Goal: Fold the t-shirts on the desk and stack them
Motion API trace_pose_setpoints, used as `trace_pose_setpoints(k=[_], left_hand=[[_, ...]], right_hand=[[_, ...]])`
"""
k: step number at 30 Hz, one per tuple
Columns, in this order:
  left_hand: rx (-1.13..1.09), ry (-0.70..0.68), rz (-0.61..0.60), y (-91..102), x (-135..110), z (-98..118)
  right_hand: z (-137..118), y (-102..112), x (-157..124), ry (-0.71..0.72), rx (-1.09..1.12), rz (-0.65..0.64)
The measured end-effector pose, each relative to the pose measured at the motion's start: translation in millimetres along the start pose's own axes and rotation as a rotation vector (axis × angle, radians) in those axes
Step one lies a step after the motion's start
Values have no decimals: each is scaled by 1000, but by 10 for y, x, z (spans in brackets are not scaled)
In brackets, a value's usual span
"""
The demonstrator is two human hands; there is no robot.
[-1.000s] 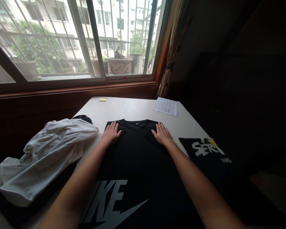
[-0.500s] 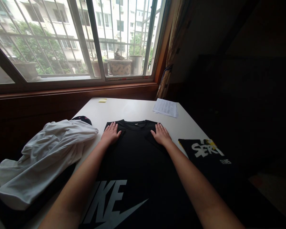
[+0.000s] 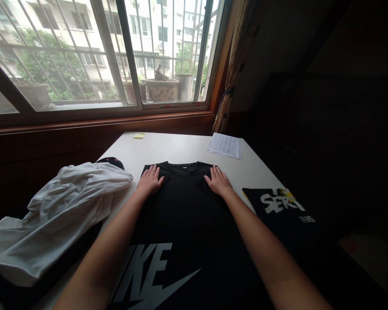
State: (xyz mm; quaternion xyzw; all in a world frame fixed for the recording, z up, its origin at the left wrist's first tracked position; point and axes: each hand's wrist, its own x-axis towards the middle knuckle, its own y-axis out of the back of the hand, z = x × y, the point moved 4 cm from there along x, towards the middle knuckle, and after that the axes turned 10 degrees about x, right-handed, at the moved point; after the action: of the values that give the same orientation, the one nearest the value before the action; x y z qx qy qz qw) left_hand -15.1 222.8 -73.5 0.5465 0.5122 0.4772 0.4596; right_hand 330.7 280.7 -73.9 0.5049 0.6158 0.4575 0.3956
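Flat and palm-down, the left hand (image 3: 149, 181) and right hand (image 3: 217, 181) rest with fingers spread on the shoulders of the black T-shirt (image 3: 184, 215), either side of its collar, gripping nothing; the shirt lies smooth on the white table (image 3: 177, 148), its bold white logo cut off at the frame's bottom edge; a crumpled white garment (image 3: 58, 206) heaps left, another folded black shirt (image 3: 281, 206) fades into shadow right.

My black T-shirt (image 3: 184, 215) carries a white logo. Beside it: a white garment (image 3: 58, 206), a black folded shirt (image 3: 284, 211) lettered white and yellow, on the white worktop (image 3: 177, 150).
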Motion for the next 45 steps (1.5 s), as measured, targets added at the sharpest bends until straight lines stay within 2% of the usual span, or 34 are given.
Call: trace_pose_setpoints(k=[13,26,34,45], left_hand=[[-16,12,4,-13,15,-13],[-11,81,-20,-14,-46,-105],[-12,70,-44,6,56,-213],[-13,67,-42,6,94,-225]], right_hand=[[-18,13,39,12,7,-8],[-117,-11,232,67,17,-26],[-177,-19,272,72,34,-25],[-210,1,268,67,37,-25]])
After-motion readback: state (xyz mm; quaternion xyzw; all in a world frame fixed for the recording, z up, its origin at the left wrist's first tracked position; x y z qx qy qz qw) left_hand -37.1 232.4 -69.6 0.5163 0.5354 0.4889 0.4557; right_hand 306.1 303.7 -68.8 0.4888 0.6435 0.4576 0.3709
